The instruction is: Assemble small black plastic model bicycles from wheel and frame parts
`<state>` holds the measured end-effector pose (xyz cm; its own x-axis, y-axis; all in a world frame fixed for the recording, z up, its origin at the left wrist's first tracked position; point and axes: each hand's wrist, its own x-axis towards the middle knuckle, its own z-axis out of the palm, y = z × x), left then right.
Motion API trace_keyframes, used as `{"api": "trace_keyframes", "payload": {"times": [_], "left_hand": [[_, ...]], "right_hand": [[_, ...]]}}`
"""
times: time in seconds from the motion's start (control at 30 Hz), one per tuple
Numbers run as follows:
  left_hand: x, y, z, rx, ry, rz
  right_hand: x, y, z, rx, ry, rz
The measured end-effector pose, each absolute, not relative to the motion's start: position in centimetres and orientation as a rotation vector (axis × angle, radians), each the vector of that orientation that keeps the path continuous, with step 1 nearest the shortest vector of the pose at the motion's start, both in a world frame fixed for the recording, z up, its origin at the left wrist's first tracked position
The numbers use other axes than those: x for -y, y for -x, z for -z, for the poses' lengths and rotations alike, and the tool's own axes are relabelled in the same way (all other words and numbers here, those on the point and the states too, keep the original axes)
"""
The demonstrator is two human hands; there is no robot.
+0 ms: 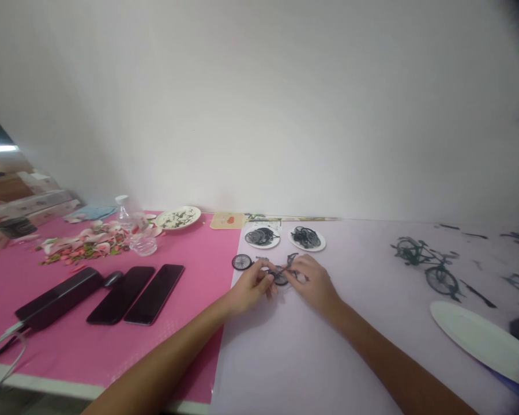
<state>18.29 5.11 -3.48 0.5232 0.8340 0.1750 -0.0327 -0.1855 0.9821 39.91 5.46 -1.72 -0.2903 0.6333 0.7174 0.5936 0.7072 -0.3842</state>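
Between my hands is a small black spoked bicycle wheel (280, 278), partly covered by my fingers. My left hand (254, 283) is closed, pinching the wheel from its left side. On the right, my right hand (310, 278) pinches a thin black bicycle part (290, 260) against the wheel; its exact shape is partly hidden by the fingers. Another small black wheel (242, 262) lies flat just left of my left hand. Behind the hands, one white plate (266, 247) carries black wheels, and a second white plate (323, 244) carries a heap of black bicycle parts.
A black model bicycle (424, 260) lies at right, near loose black pieces and a large white plate (480, 337). On the pink cover at left are two phones (154, 294), a black power strip (60, 298), a clear bottle (124, 213) and artificial petals (90, 241). A wall stands behind.
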Motion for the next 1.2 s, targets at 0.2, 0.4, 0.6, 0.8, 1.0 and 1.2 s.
{"api": "trace_keyframes", "payload": {"times": [0.2, 0.4, 0.6, 0.8, 1.0, 1.2], "left_hand": [[-4.3, -18.4, 3.1, -0.741, -1.692, -0.89], [-3.9, -18.5, 2.7, -0.785, -1.808, -0.854], [-3.6, -18.7, 2.7, -0.797, -1.816, -0.846], [-3.4, -18.8, 2.4, -0.829, -1.845, -0.824], [-3.2, -18.8, 2.2, -0.811, -1.835, -0.828], [-3.1, -18.9, 2.2, -0.794, -1.823, -0.83]], "right_hand": [[-5.4, -39.9, 1.8, 1.995, 0.95, -0.052], [-5.4, -40.0, 1.8, 2.023, 0.939, -0.045], [-5.5, -40.1, 1.9, 2.047, 0.919, -0.022], [-5.5, -40.1, 1.8, 2.088, 0.903, 0.061], [-5.5, -40.1, 1.6, 2.125, 0.891, 0.108], [-5.6, -40.1, 1.8, 2.138, 0.867, 0.11]]}}
